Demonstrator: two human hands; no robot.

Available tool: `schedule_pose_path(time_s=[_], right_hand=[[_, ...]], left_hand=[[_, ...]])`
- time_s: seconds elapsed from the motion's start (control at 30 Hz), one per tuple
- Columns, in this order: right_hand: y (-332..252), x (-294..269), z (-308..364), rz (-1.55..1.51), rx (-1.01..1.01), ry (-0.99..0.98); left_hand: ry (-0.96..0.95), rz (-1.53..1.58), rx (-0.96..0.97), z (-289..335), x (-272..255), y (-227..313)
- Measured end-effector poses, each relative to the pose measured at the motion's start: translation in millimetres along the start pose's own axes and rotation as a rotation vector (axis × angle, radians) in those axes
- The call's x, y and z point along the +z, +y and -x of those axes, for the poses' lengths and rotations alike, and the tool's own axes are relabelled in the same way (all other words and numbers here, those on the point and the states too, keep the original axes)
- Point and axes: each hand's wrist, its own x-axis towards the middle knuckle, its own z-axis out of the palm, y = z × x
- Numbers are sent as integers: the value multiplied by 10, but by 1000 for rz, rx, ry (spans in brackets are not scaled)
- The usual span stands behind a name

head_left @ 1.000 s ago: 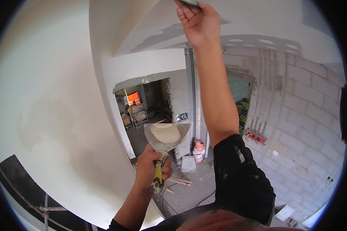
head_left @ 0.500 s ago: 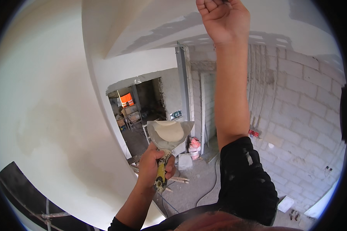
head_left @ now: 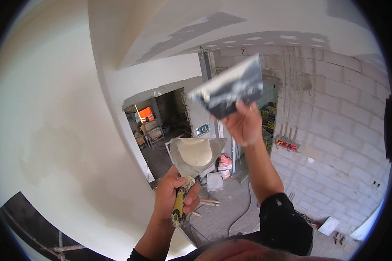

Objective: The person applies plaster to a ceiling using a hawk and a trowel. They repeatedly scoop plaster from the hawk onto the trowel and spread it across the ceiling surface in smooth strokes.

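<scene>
My left hand (head_left: pixel 175 195) is closed round the yellow and black handle of a putty knife (head_left: pixel 181 162), held blade up. A smooth mound of cream filler (head_left: pixel 196 152) lies on its wide blade. Up and to the right, my right hand (head_left: pixel 244 124) grips a broad filling knife (head_left: pixel 233 89) by its dark back. Its pale blade edge carries some filler and points up and left, slightly blurred. The two tools are apart, the right one above the left.
A smooth plastered wall (head_left: pixel 61 130) with a damp-looking patch curves along my left. Overhead is a ceiling (head_left: pixel 287 17) with grey filled areas. To the right stands a bare block wall (head_left: pixel 335 117) with red socket boxes (head_left: pixel 286 145). Bags (head_left: pixel 224 162) and boards lie below by a doorway.
My right hand has come down from the ceiling, bringing the broad filling knife into view above the putty knife. My left hand has shifted slightly right and down.
</scene>
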Motion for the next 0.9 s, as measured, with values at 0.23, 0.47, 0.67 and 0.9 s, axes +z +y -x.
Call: schedule_pose_path(time_s=[0.23,0.47,0.67,0.9], right_hand=[[324,-569,481,259,129,-377],[619,-845,161,785,40,-691],[1029,-1600,-450,1203,315,-245],[1246,-617,-2196,-159,62,131]], left_hand=[[35,31,-12,-27,-82,-50],[149,-127,118,7,-269,-106],[261,-231,258,-85,-62,-35],[428,-287,190,-121,-397,-109]])
